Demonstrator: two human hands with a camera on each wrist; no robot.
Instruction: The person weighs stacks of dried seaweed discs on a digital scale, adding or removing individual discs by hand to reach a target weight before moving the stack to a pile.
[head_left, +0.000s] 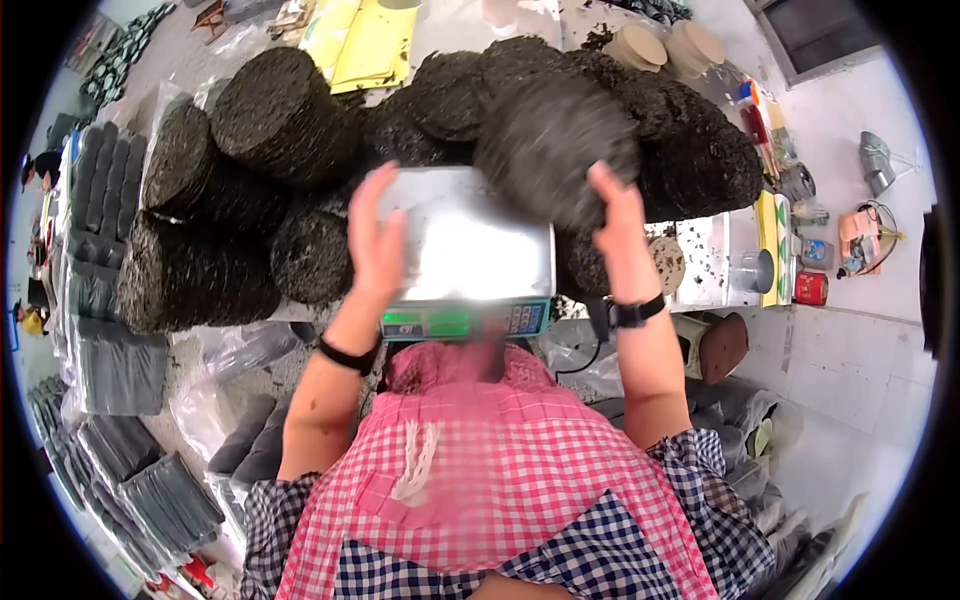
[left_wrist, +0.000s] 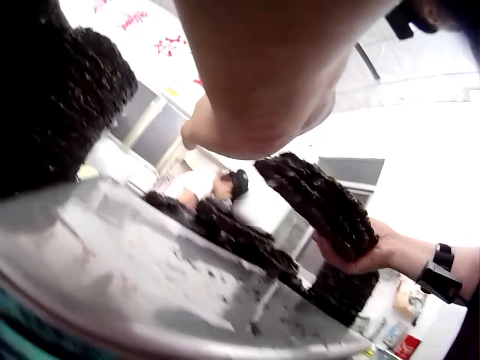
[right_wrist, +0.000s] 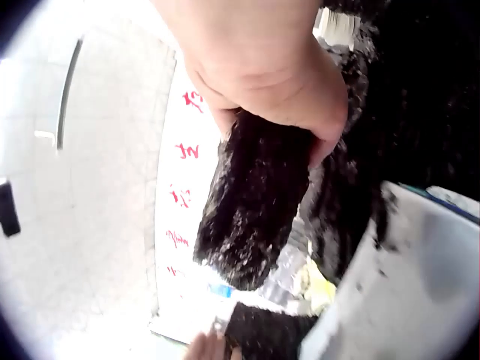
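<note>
A short stack of dark round sheets [head_left: 555,145] hangs over the right part of the metal scale [head_left: 470,240], blurred in the head view. My right hand [head_left: 622,225] grips its right edge; in the right wrist view the thumb and fingers [right_wrist: 326,139] pinch the stack [right_wrist: 255,199] from both sides. At the scale's left edge my left hand [head_left: 375,240] is held upright with fingers extended, holding nothing. Dark crumbs lie on the scale plate [left_wrist: 172,277] in the left wrist view.
Tall dark stacks stand left [head_left: 190,270] and right [head_left: 700,150] of the scale, with more behind it. Yellow sheets [head_left: 375,45] lie at the back. A clear cup [head_left: 752,270] and a red can [head_left: 811,288] stand at the right. Another person [left_wrist: 199,184] appears beyond the table.
</note>
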